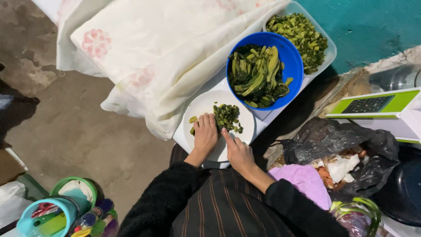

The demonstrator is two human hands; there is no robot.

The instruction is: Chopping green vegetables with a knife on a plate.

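My left hand [205,133] presses flat on a strip of green vegetable on a round white cutting board [201,105]. My right hand [236,150] grips a knife [219,123] whose blade points up toward a heap of chopped greens [227,116] on the board. Just behind the board stands a blue bowl [293,61] full of long dark green vegetable stalks. Further back a clear rectangular tub [330,52] holds finely chopped greens.
A white floral cloth [153,48] covers the table to the left. A green and white slicer [377,105] lies at right above a black plastic bag [333,140] of scraps, beside a purple cloth [305,182]. Small plastic buckets [57,210] stand on the concrete floor, lower left.
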